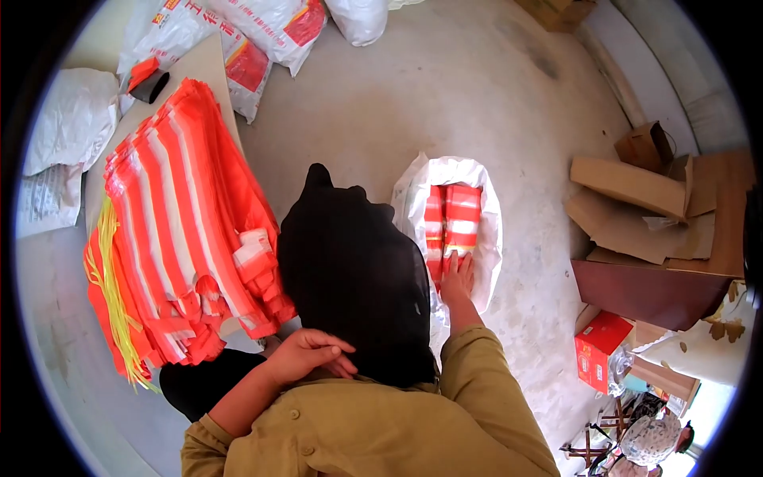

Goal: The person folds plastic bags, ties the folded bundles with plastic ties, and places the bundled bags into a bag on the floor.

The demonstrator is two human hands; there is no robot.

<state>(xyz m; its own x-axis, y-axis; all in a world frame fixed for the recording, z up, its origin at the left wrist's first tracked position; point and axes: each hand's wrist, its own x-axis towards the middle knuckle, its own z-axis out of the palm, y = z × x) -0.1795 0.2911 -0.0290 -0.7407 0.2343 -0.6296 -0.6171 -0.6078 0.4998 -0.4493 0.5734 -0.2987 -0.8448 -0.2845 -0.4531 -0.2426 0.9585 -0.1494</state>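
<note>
My right hand [457, 278] reaches down into an open white sack [485, 238] on the floor and presses flat on red-and-white folded bundles [455, 216] stacked inside it. My left hand [311, 352] rests with curled fingers against black cloth [350, 274] in front of my chest, holding nothing that I can see. Both arms wear olive sleeves. To my left, a thick stack of orange-and-white striped bags [179, 222] with yellow strings lies on a board.
Printed white sacks [238, 32] lie at the back. Flattened cardboard [636, 199] and a brown tabletop [652, 290] stand at the right, with a red box [600, 350] below. Bare concrete floor [477, 87] stretches behind the sack.
</note>
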